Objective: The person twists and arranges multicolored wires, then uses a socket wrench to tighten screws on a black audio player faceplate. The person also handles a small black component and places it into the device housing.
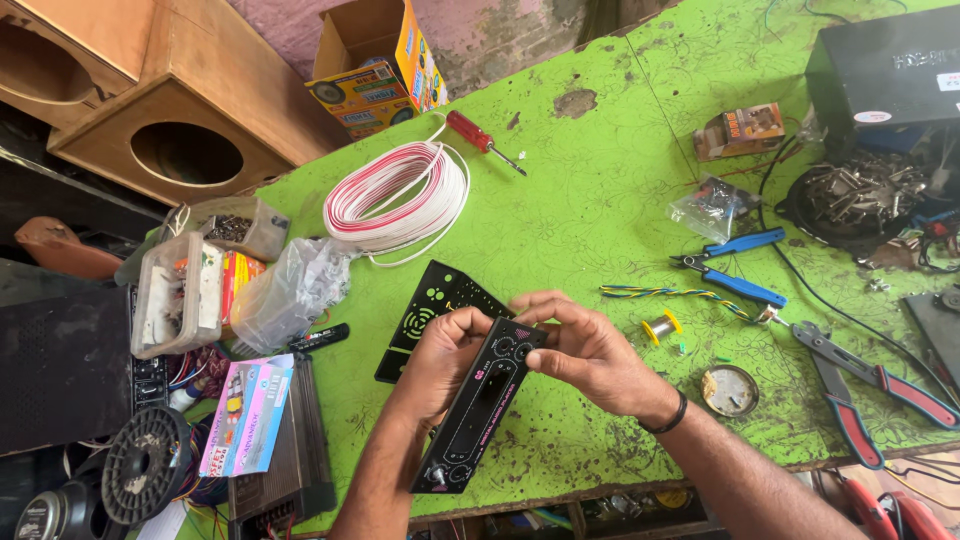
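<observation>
A coil of red-and-white flat wire [396, 196] lies on the green patterned tabletop [590, 210]. The left hand [440, 362] grips the long black rectangular faceplate [482, 403] from behind; the panel, held above the table's near edge, runs from lower left to upper right. The right hand [590, 355] pinches its upper end, hiding that corner. Blue-handled pliers [735, 265] lie well to the right

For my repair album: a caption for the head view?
Both hands hold a black panel over a green table.
</observation>
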The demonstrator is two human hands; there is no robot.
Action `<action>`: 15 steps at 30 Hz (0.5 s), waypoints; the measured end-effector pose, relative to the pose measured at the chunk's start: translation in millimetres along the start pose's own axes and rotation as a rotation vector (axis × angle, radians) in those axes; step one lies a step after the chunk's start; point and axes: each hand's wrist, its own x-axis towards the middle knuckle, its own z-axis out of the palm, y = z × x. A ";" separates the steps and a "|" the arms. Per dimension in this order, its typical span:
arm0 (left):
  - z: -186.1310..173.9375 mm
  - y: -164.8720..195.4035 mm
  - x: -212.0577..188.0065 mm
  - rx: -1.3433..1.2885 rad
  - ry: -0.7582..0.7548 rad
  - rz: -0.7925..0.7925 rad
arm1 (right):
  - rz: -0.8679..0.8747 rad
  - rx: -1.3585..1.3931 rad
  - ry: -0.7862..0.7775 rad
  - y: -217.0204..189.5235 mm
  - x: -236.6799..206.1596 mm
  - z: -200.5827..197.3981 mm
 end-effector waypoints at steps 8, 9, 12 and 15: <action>-1.3 2.2 -2.8 0.013 0.046 0.013 | 0.025 0.013 0.008 -3.1 1.6 2.3; -0.1 1.8 -2.6 0.038 0.072 0.017 | 0.034 0.022 0.012 -3.4 1.8 2.4; 0.8 0.9 -1.3 0.040 0.036 0.026 | 0.027 -0.009 0.005 -3.8 1.6 2.9; -4.1 2.7 -1.9 0.048 -0.017 0.000 | 0.026 0.021 -0.002 -4.0 1.0 4.5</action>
